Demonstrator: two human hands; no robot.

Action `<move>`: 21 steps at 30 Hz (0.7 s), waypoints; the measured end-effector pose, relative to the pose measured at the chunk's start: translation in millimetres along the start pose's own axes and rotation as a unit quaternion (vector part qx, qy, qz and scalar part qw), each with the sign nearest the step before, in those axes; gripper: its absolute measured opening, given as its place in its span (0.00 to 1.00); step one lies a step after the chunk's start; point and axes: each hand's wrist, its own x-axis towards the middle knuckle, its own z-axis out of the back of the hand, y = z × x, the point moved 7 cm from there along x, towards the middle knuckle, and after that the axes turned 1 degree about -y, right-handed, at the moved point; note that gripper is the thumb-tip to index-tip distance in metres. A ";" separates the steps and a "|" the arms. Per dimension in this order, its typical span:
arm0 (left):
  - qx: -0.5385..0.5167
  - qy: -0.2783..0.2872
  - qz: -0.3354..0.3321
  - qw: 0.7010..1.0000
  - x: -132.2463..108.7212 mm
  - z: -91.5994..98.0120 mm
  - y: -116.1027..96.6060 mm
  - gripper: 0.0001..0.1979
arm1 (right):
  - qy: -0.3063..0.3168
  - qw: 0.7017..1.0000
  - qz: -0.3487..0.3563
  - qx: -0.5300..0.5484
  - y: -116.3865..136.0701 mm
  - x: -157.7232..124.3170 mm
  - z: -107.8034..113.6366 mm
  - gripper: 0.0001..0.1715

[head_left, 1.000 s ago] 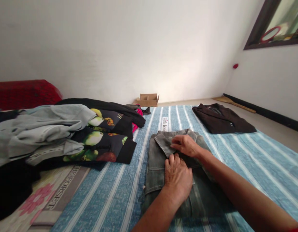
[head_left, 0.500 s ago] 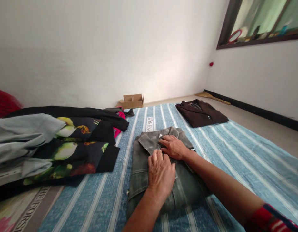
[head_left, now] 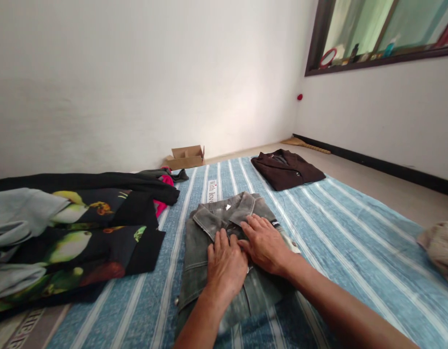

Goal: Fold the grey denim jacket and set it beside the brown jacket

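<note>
place: probably a home bedroom; striped bedding (head_left: 355, 252) on floor (head_left: 376, 182); folded clothes (head_left: 285, 169)

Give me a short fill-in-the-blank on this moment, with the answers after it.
1. The left hand and right hand both rest on a grey jacket made of ____.
2. Beyond both hands, the grey jacket's ____ shows.
3. A folded dark brown jacket lies on the striped ____ sheet.
4. A cardboard box sits on the ____ beyond the sheet.

Answers: denim; collar; blue; floor.
</note>
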 end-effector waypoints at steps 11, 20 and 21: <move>0.000 0.007 -0.004 1.000 -0.3 2.4 0.9 0.22 | -0.015 0.995 -0.097 0.007 -15.4 -16.3 -2.3 0.29; -0.038 -0.002 -0.064 0.997 2.9 29.3 2.3 0.23 | -0.002 0.989 -0.150 -0.007 -22.0 -22.3 -10.1 0.33; -0.040 -0.014 -0.086 0.995 5.7 37.0 -2.3 0.22 | -0.001 0.989 -0.149 -0.005 -21.6 -22.3 -11.0 0.33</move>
